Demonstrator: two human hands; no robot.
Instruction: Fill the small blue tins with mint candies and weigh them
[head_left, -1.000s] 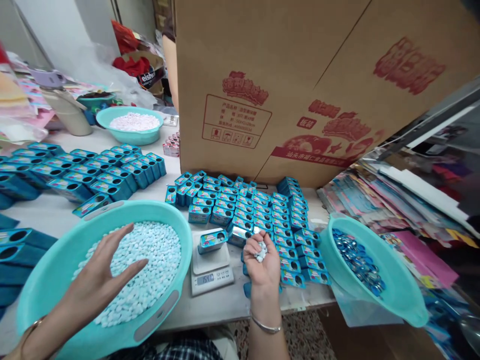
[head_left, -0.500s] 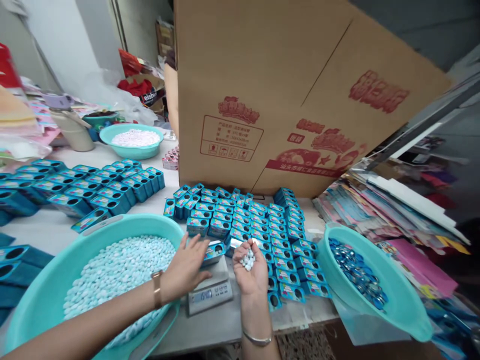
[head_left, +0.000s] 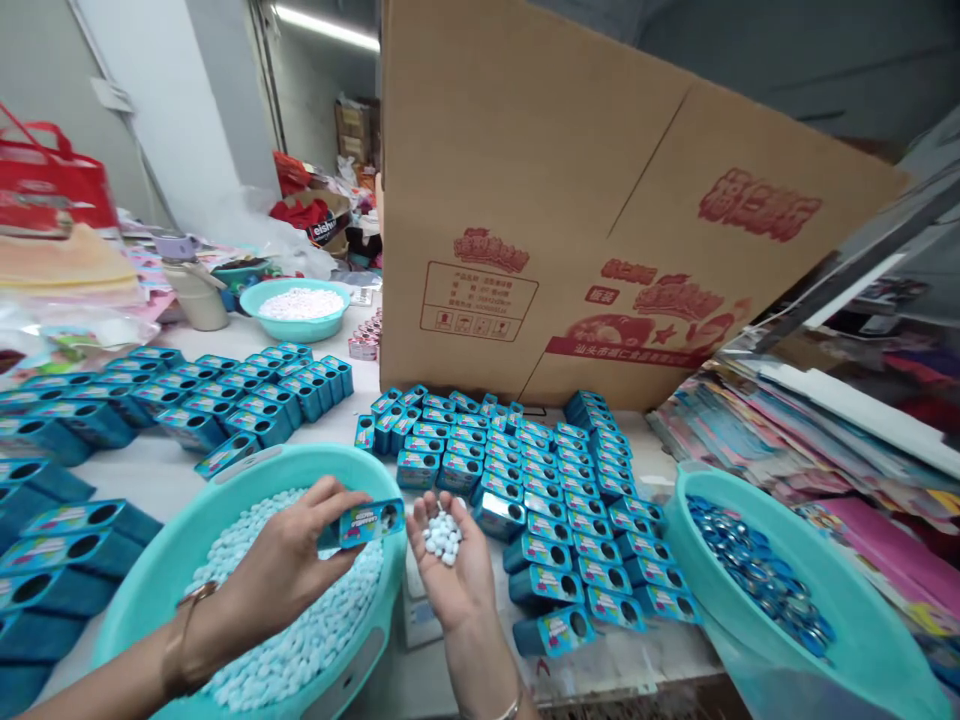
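My left hand grips a small blue candy tin between thumb and fingers. The tin is tilted, its round opening facing my other hand, and hangs over the near basin's right side. Palm up and cupped, my right hand holds a small heap of pale blue and white candies just right of the tin. Below my left hand, many similar candies fill a turquoise basin. A digital scale lies partly hidden behind the basin and my right hand; its display does not show.
Rows of blue tins stand ahead, and more tins stand at left. A large cardboard box rises behind. At right, another turquoise basin holds shiny blue lids. A basin of pale candies sits farther back.
My left hand has picked up the tin from the scale and moved it left, over the basin. My right hand still cups candies and has shifted slightly left. The view has turned a little left.
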